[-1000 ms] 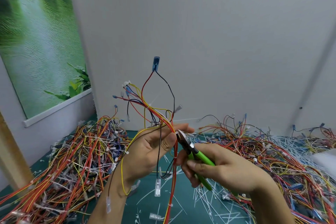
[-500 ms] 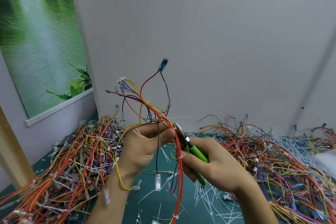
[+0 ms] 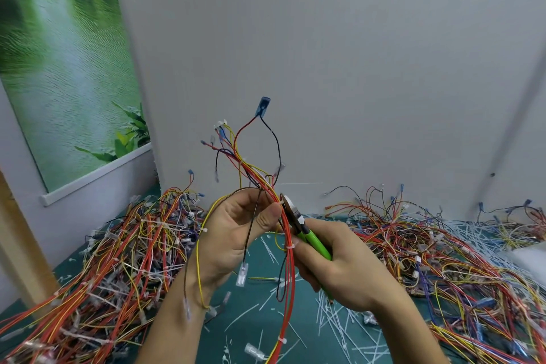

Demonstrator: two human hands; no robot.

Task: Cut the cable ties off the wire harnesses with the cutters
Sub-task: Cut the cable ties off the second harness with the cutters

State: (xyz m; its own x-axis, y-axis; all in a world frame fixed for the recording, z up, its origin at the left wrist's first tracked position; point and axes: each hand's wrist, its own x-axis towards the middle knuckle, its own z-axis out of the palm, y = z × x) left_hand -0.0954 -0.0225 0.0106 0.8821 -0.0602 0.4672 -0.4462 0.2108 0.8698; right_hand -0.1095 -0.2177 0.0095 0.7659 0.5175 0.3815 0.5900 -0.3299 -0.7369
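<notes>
Holds the wire harness (image 3: 257, 177) up above the green desk (image 3: 260, 298) in the left hand (image 3: 236, 233), grip clamped on the red-and-yellow bundle. Wraps the right hand (image 3: 339, 269) round the green cutters (image 3: 313, 238), grip clamped on the handles, nose right against the bundle, with a white cable tie (image 3: 289, 246) just below it.

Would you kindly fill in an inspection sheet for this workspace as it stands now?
Surface: green tabletop, mostly covered.
Job's things: held harness raised, a white cable tie on it; green-handled cutters, head against the bundle.
Clutter: cut tie offcuts scattered.
Grippers: left hand grips the harness; right hand grips the cutters.
Cables: harness piles at left and right.
Surroundings: grey wall, green landscape poster.
</notes>
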